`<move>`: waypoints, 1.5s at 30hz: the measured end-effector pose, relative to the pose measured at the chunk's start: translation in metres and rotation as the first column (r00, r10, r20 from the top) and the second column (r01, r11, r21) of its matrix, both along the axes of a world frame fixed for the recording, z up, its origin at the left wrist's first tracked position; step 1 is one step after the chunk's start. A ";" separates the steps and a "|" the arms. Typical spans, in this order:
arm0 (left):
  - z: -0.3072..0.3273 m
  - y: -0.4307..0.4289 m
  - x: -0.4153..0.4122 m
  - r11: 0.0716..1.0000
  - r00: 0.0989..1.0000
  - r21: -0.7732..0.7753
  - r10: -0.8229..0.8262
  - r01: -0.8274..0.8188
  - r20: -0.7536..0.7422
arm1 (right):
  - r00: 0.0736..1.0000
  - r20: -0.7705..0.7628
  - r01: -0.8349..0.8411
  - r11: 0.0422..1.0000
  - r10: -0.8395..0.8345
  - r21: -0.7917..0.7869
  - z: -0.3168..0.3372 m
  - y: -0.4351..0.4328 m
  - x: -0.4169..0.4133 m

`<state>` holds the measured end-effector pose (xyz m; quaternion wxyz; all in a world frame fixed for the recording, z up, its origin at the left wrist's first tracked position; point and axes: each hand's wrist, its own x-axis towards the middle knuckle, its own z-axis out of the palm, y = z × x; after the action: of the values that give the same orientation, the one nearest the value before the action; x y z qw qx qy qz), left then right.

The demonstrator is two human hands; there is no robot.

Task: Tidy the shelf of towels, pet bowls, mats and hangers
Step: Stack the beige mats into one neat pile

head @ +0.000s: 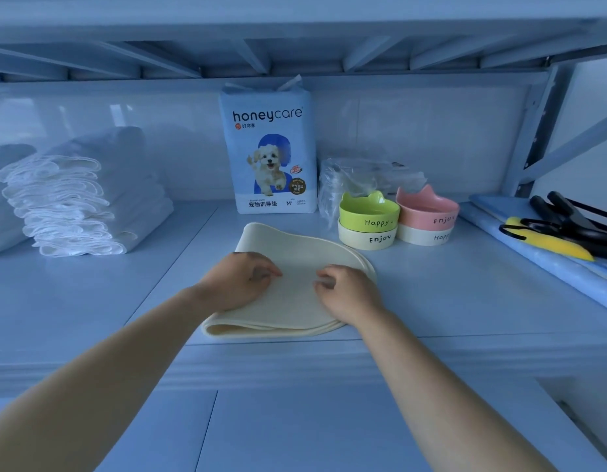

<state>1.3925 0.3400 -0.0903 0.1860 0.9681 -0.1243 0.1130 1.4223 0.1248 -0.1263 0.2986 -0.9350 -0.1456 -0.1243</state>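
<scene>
A cream mat point(295, 247), folded double, lies near the front edge of the white shelf point(465, 301). My left hand point(239, 281) rests on its left part with the fingers bent down onto the top layer. My right hand point(346, 289) rests on its right part, fingertips curled against the mat. A stack of white towels point(74, 206) sits at the left. Behind the mat on the right a green pet bowl point(368, 216) sits on a cream bowl point(366, 238), and a pink bowl point(428, 212) on a white bowl point(424, 235). Black hangers point(574, 223) lie at the far right.
A blue pack of pet training pads point(269, 148) stands upright at the back. Crumpled clear plastic bags point(356, 180) lie behind the bowls. A yellow piece point(547, 241) lies with the hangers on a blue board point(533, 253). The upper shelf's underside hangs low overhead.
</scene>
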 end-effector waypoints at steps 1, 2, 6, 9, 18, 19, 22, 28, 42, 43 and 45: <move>0.003 0.004 -0.001 1.000 1.000 0.014 0.008 -0.009 0.028 | 1.000 0.003 0.011 1.000 -0.011 0.029 0.000 -0.001 -0.002; 0.005 0.008 -0.002 0.999 0.998 0.026 0.029 -0.031 0.055 | 1.000 0.007 0.014 0.999 -0.014 0.043 0.000 -0.001 -0.003; 0.007 0.027 -0.005 0.993 0.992 0.034 0.113 -0.115 0.056 | 0.999 0.040 0.006 0.997 -0.009 0.079 0.001 -0.001 -0.004; 0.008 0.036 -0.004 0.995 0.995 0.037 0.094 -0.095 0.033 | 0.998 0.058 0.026 0.995 -0.032 0.100 0.003 -0.001 -0.003; 0.007 0.062 0.021 0.996 0.998 0.065 0.062 -0.061 -0.014 | 0.998 0.067 -0.001 0.999 0.003 -0.036 0.021 0.007 0.014; 0.006 0.065 0.025 0.997 0.997 0.040 0.071 -0.070 -0.013 | 0.998 0.060 -0.015 0.999 0.018 -0.045 0.022 0.010 0.017; 0.007 0.070 0.037 0.990 0.990 -0.050 0.133 -0.135 -0.041 | 0.998 0.035 -0.041 0.996 0.043 -0.073 0.025 0.019 0.024; 0.006 0.068 0.061 0.946 0.956 -0.226 0.182 -0.235 -0.229 | 0.999 0.007 -0.042 0.993 0.043 -0.113 0.030 0.035 0.032; 0.008 0.071 0.101 0.890 0.959 -0.439 -0.010 -0.120 -0.283 | 0.998 0.049 0.036 0.998 -0.033 -0.056 0.033 0.057 0.051; 0.011 0.075 0.103 0.901 0.963 -0.423 -0.019 -0.100 -0.269 | 0.998 0.047 0.036 0.998 -0.033 -0.054 0.033 0.059 0.053; 0.017 0.085 0.110 0.923 0.969 -0.379 -0.035 -0.062 -0.243 | 0.998 0.045 0.039 0.998 -0.037 -0.055 0.034 0.063 0.057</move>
<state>1.5021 0.4246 -0.0735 0.3850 0.9202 -0.0692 0.0161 1.4796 0.1877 -0.0924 0.2669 -0.9426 -0.1376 -0.1462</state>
